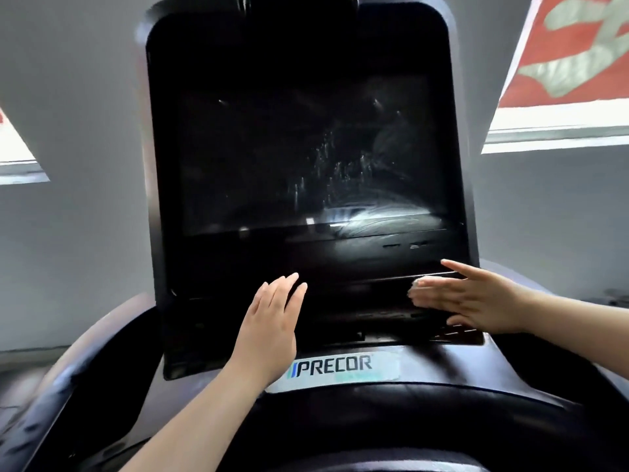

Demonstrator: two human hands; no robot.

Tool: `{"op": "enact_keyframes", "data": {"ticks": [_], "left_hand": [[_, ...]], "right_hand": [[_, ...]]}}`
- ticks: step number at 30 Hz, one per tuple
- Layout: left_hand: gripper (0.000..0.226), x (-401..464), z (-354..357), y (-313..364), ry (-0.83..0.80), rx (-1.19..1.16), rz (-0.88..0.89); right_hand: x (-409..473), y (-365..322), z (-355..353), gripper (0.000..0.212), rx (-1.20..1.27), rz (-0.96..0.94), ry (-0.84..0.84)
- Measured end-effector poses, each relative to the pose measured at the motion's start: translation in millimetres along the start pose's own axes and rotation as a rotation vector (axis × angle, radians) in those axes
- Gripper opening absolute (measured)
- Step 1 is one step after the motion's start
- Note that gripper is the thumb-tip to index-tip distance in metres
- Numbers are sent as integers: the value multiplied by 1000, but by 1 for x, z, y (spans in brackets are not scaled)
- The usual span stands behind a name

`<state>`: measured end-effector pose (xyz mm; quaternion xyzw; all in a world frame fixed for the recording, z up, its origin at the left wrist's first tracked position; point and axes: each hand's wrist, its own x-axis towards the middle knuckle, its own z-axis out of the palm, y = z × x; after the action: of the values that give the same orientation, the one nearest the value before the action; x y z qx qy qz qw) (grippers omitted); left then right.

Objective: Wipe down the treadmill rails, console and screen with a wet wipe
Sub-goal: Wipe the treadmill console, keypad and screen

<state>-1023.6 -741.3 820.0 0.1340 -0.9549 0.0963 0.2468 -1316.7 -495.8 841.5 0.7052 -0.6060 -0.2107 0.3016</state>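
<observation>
A black treadmill console (218, 267) fills the view, with a dark screen (306, 158) that shows wet streaks and droplets at its lower right. My left hand (269, 321) lies flat with straight fingers on the console panel below the screen. My right hand (473, 298) reaches in from the right with fingers extended over the lower control strip, blurred by motion. A small pale bit that may be the wet wipe (417, 284) shows at its fingertips; most of it is hidden.
A PRECOR label (335, 366) sits on the console base. Curved dark handrails (85, 379) wrap around the front. Grey wall stands behind, with a red and white banner (571, 52) at the upper right.
</observation>
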Motion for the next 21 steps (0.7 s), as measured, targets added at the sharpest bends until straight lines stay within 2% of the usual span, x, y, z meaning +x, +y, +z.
{"op": "enact_keyframes", "data": {"ticks": [4, 9, 13, 19, 21], "left_hand": [[62, 12, 6, 22, -14, -10, -5], [62, 15, 2, 32, -20, 7, -32], [64, 11, -4, 31, -41, 35, -88], [63, 9, -8, 31, -8, 69, -70], [73, 15, -6, 38, -4, 53, -49]], "right_hand": [[2, -2, 4, 55, -4, 7, 18], [90, -47, 0, 59, -72, -113, 124], [135, -80, -14, 60, -161, -45, 187], [100, -61, -13, 57, -72, 67, 224], [65, -47, -2, 57, -67, 106, 220]]}}
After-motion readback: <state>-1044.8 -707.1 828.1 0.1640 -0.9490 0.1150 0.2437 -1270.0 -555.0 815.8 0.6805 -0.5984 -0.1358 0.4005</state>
